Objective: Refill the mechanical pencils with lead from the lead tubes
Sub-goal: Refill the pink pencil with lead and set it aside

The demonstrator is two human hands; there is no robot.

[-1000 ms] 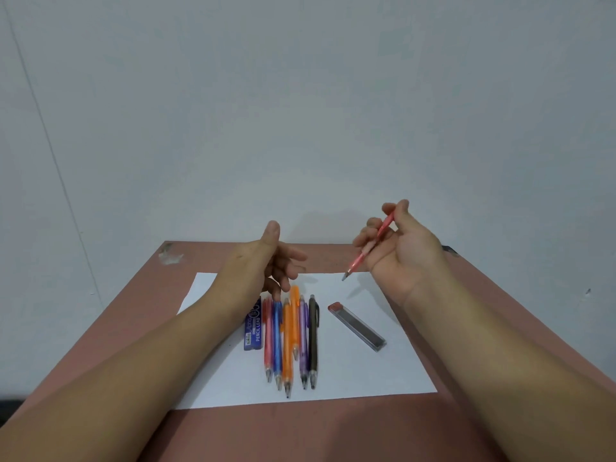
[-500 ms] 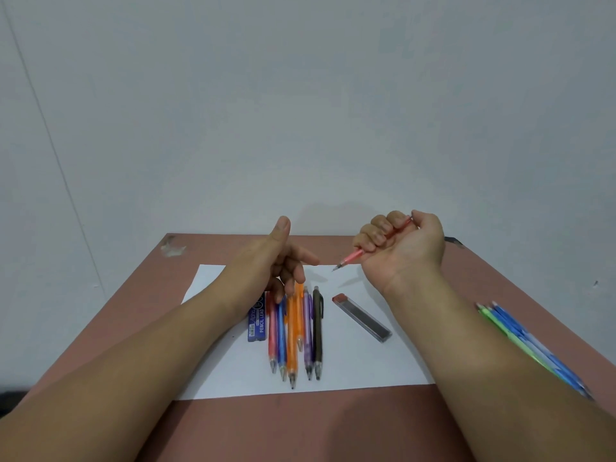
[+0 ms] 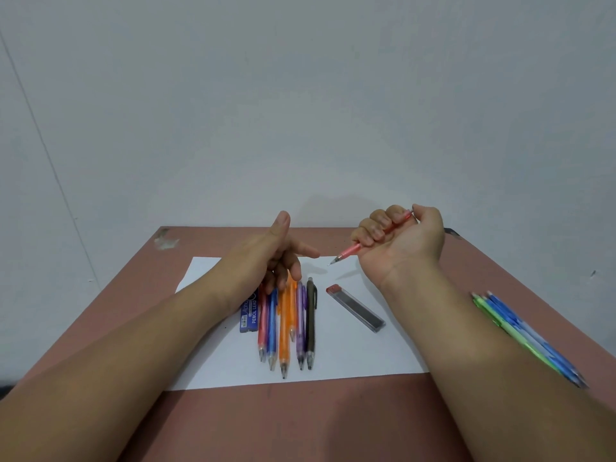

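Plain grey wall, reddish table [image 3: 333,421], white paper [image 3: 350,358] in middle. Right hand [image 3: 400,241] fisted round pink pencil [image 3: 350,251], tip pointing left, thumb by far end. Guess it's clicking lead through; tip: aim downward, short presses. Left hand [image 3: 270,258] loose, holding nothing, above row of pencils [image 3: 286,328]. Pencil translucent pink, thin metal tip. Lead tube [image 3: 356,308] on paper, right of row.

The only print I can read is "PENCIL LEAD" in white letters running along the blue lead tube [image 3: 249,311], which lies on the white paper [image 3: 350,358] beside my pencils; a larger word above it is partly hidden by my left wrist
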